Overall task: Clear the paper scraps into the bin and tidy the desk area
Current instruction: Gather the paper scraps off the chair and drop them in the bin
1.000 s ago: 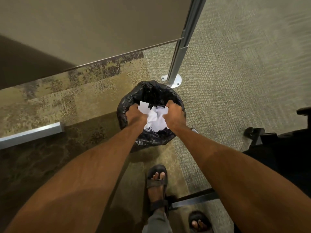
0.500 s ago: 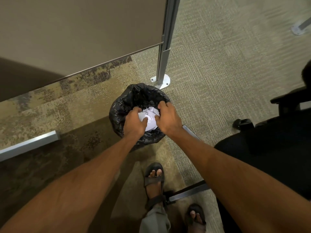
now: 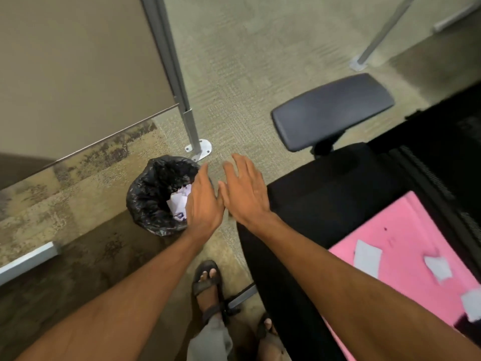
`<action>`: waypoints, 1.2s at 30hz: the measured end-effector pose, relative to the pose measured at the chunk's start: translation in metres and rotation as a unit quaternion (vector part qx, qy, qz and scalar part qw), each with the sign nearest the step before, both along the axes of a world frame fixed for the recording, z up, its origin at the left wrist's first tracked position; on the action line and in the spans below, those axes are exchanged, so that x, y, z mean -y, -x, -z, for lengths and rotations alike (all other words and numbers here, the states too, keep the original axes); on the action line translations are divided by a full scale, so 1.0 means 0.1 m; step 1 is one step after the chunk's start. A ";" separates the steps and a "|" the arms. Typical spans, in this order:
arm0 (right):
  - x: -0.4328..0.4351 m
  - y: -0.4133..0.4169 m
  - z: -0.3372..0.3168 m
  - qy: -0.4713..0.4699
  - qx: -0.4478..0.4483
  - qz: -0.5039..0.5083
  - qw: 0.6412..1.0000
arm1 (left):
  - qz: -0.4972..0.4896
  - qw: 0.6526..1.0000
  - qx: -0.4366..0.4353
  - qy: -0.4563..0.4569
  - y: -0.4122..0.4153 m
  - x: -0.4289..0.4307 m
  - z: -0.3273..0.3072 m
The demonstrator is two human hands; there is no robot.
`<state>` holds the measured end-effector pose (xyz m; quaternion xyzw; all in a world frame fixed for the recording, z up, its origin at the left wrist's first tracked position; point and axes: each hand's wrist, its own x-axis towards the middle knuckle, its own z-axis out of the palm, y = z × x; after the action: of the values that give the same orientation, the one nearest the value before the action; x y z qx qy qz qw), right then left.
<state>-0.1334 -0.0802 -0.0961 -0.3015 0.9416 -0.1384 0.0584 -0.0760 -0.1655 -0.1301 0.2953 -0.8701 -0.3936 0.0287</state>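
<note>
A small bin lined with a black bag (image 3: pixel 151 194) stands on the carpet by a partition post. White paper scraps (image 3: pixel 178 201) lie inside it. My left hand (image 3: pixel 204 201) hovers over the bin's right rim, fingers apart and holding nothing. My right hand (image 3: pixel 246 190) is just to its right, over the carpet, also flat and holding nothing. Several more white paper scraps (image 3: pixel 367 257) lie on a pink sheet (image 3: pixel 406 230) on the chair at the lower right.
A black office chair (image 3: pixel 325 194) with a dark armrest (image 3: pixel 330 112) stands right of the bin. A grey partition panel (image 3: pixel 78 69) and its metal post with a floor plate (image 3: pixel 199 148) are behind the bin. My sandalled feet (image 3: pixel 207 282) are below.
Both hands held crumpled white paper in the bin; they have let it go and lifted up and to the right, now flat. The view has swung right, showing the chair and pink sheet.
</note>
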 end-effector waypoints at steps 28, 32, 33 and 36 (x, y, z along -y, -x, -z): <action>-3.68 -0.52 -0.22 -0.120 0.080 0.400 0.905 | 0.527 0.801 0.031 0.283 -0.02 -2.64 -0.46; -3.84 -0.53 -0.19 -0.116 0.117 0.409 0.898 | 0.528 0.797 0.043 0.291 0.00 -2.68 -0.46; -3.86 -0.53 -0.18 -0.116 0.120 0.406 0.899 | 0.526 0.799 0.041 0.289 0.01 -2.69 -0.47; -3.85 -0.51 -0.18 -0.123 0.110 0.400 0.901 | 0.515 0.810 0.062 0.273 0.06 -2.71 -0.51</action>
<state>-0.0820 0.3052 -0.0779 0.1275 0.9801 -0.0659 0.1374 -0.0817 0.1057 -0.0791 -0.1930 -0.9662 -0.0774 -0.1525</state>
